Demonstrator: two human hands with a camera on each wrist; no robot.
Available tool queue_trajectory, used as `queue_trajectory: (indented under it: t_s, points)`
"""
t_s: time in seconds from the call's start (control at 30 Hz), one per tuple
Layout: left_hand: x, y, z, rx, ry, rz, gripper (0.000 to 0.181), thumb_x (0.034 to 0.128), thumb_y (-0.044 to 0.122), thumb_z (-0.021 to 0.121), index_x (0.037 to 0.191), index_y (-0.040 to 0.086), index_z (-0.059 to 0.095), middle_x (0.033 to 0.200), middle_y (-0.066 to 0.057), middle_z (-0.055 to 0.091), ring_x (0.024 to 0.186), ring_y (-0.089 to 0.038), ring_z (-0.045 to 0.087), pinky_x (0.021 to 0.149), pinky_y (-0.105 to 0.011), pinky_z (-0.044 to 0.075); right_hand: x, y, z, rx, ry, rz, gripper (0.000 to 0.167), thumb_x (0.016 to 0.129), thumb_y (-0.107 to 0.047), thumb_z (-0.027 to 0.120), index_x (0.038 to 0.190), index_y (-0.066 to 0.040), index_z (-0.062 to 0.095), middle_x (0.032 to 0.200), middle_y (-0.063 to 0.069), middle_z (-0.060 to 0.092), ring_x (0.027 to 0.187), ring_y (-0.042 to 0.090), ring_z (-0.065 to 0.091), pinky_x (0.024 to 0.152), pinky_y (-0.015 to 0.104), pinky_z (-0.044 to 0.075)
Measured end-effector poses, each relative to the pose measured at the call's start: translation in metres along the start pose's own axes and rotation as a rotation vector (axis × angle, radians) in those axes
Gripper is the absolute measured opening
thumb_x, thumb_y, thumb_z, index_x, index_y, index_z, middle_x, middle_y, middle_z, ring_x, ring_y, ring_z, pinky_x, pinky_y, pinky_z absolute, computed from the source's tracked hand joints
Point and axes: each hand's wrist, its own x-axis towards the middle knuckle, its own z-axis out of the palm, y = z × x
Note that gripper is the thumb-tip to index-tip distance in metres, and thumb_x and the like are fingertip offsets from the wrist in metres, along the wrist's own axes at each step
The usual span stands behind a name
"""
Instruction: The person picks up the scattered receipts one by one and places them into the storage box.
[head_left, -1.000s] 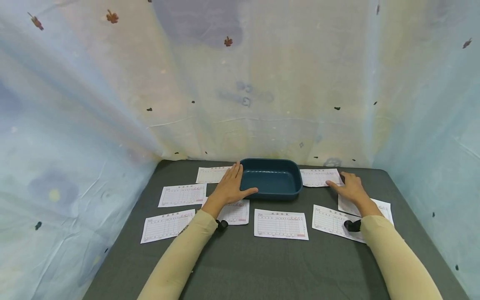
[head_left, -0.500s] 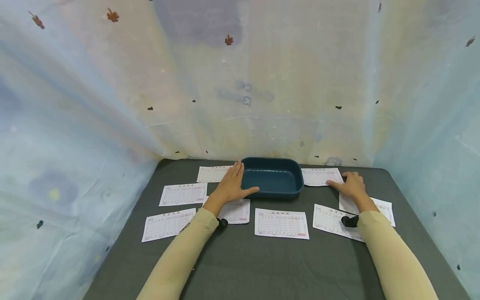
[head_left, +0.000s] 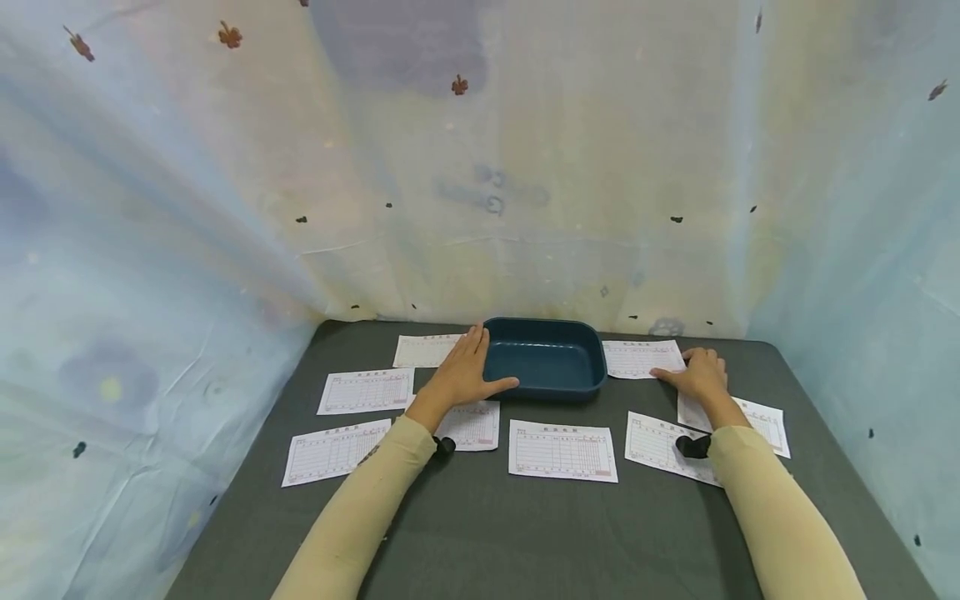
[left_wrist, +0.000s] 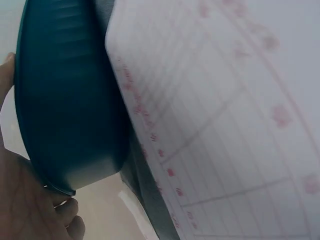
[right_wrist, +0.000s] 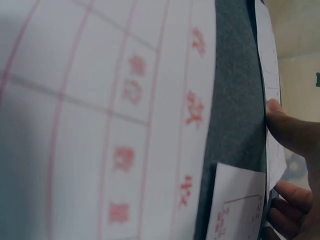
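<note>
My left hand lies along the left end of a dark teal tray, fingers straight and thumb spread toward its front side. The left wrist view shows the tray's outer wall with that hand against its rim. At the back right, my right hand is at the right edge of a printed paper slip, thumb on the near side and fingers at the far corner. In the right wrist view the thumb and fingers of the hand pinch this slip's edge.
Several more printed slips lie on the grey table: three at the left, such as this one, one under my left wrist, one at the centre, and two by my right forearm. A patterned curtain stands behind.
My right hand has shifted slightly, its fingers drawn closer to the slip's edge, and the right forearm has moved a little to the left. The left hand stays at the tray.
</note>
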Motion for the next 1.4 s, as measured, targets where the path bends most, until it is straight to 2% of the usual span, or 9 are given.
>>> queue_trajectory:
  t_s: [0.27, 0.4, 0.5, 0.6, 0.7, 0.77, 1.0, 1.2, 1.4]
  points:
    - [0.007, -0.001, 0.015, -0.03, 0.021, -0.04, 0.12, 0.098, 0.083, 0.048, 0.171, 0.002, -0.002, 0.181, -0.016, -0.001, 0.167, -0.026, -0.005, 0.135, -0.046, 0.004, -0.004, -0.001, 0.006, 0.073, 0.043, 0.029, 0.085, 0.094, -0.044, 0.082, 0.136, 0.018, 0.043, 0.134, 0.042, 0.039, 0.124, 0.059, 0.035, 0.106, 0.07, 0.035]
    - [0.005, 0.002, 0.015, -0.023, 0.031, -0.029, 0.12, 0.0974, 0.083, 0.049, 0.171, 0.002, 0.0, 0.18, -0.017, 0.0, 0.167, -0.028, -0.003, 0.135, -0.047, 0.004, -0.007, -0.001, 0.009, 0.109, 0.092, 0.032, 0.077, 0.094, -0.036, 0.082, 0.134, 0.016, 0.041, 0.133, 0.041, 0.04, 0.125, 0.058, 0.036, 0.107, 0.07, 0.035]
    - [0.005, 0.004, 0.015, -0.026, 0.032, -0.023, 0.12, 0.0973, 0.083, 0.049, 0.171, 0.001, 0.001, 0.18, -0.018, 0.001, 0.167, -0.029, -0.001, 0.135, -0.048, 0.005, -0.009, 0.0, 0.009, 0.14, 0.145, 0.018, 0.065, 0.096, -0.026, 0.08, 0.132, 0.013, 0.042, 0.128, 0.039, 0.043, 0.119, 0.056, 0.042, 0.101, 0.07, 0.039]
    - [0.005, 0.004, 0.016, -0.024, 0.031, -0.023, 0.121, 0.0975, 0.083, 0.048, 0.171, 0.0, 0.0, 0.18, -0.019, 0.001, 0.167, -0.03, -0.001, 0.135, -0.05, 0.007, -0.01, 0.003, 0.009, 0.155, 0.193, 0.002, 0.045, 0.1, -0.018, 0.072, 0.125, 0.009, 0.047, 0.121, 0.034, 0.049, 0.108, 0.051, 0.05, 0.091, 0.067, 0.044]
    - [0.008, 0.003, 0.017, -0.024, 0.028, -0.024, 0.12, 0.0977, 0.083, 0.048, 0.171, 0.001, -0.001, 0.18, -0.018, 0.0, 0.167, -0.028, -0.003, 0.135, -0.051, 0.008, -0.01, 0.006, 0.007, 0.15, 0.232, -0.005, 0.027, 0.103, -0.016, 0.065, 0.117, 0.005, 0.054, 0.115, 0.029, 0.055, 0.1, 0.045, 0.056, 0.081, 0.063, 0.047]
    - [0.009, 0.002, 0.019, -0.024, 0.022, -0.027, 0.12, 0.0977, 0.083, 0.047, 0.171, 0.001, -0.002, 0.18, -0.018, -0.001, 0.167, -0.028, -0.004, 0.135, -0.051, 0.008, -0.01, 0.008, 0.006, 0.145, 0.25, 0.004, 0.021, 0.105, -0.016, 0.063, 0.113, 0.003, 0.057, 0.113, 0.027, 0.059, 0.098, 0.044, 0.059, 0.078, 0.06, 0.048]
    - [0.012, -0.004, 0.023, -0.032, 0.023, -0.037, 0.122, 0.0966, 0.085, 0.048, 0.171, 0.003, -0.003, 0.18, -0.016, -0.004, 0.167, -0.029, -0.004, 0.135, -0.049, 0.003, -0.016, 0.007, -0.011, 0.164, 0.286, 0.041, 0.019, 0.107, -0.019, 0.063, 0.112, -0.001, 0.06, 0.111, 0.025, 0.068, 0.096, 0.043, 0.065, 0.073, 0.053, 0.047]
    - [0.01, -0.005, 0.021, -0.025, 0.027, -0.028, 0.121, 0.0975, 0.084, 0.047, 0.171, 0.001, -0.001, 0.18, -0.017, -0.005, 0.167, -0.029, -0.004, 0.135, -0.049, 0.005, -0.025, 0.007, -0.024, 0.216, 0.297, 0.002, 0.019, 0.106, -0.019, 0.066, 0.111, 0.0, 0.063, 0.107, 0.024, 0.07, 0.093, 0.04, 0.064, 0.067, 0.042, 0.043]
    - [0.007, -0.003, 0.017, -0.023, 0.035, -0.033, 0.119, 0.0989, 0.081, 0.048, 0.171, 0.001, -0.001, 0.18, -0.016, -0.005, 0.167, -0.028, -0.004, 0.135, -0.047, 0.004, -0.031, 0.006, -0.029, 0.251, 0.291, -0.003, 0.023, 0.107, -0.021, 0.066, 0.115, 0.0, 0.063, 0.108, 0.026, 0.072, 0.101, 0.041, 0.064, 0.069, 0.039, 0.042]
